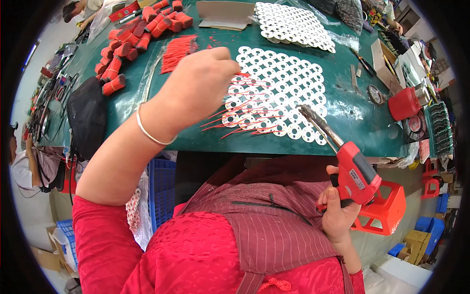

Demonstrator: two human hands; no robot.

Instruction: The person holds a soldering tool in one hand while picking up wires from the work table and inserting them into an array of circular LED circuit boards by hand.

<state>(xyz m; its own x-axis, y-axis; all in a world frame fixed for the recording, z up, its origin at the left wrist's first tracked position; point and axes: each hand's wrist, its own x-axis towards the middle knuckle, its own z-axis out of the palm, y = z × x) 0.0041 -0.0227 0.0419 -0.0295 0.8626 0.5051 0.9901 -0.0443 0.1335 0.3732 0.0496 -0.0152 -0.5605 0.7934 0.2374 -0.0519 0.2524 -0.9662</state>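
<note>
My right hand (338,210) is closed around the grip of a red and black soldering gun (355,174). The gun's metal tip points up and left, over a panel of white round circuit boards (313,88) lying on the table. My left hand (203,78) is closed in a pinch at the panel's left side, with a red wire (243,74) showing at its fingertips. Several thin red wires (247,105) stretch across the panel's left boards, their loose ends fanning past its edge. Left of that hand lies a pile of loose red wires (177,53).
Bundled red wires (129,41) are heaped at the back left, beside a black bag (88,110). A second stack of white round boards (293,24) sits at the back. On the right are a red container (404,104), tweezers (363,62) and a red stool (391,208).
</note>
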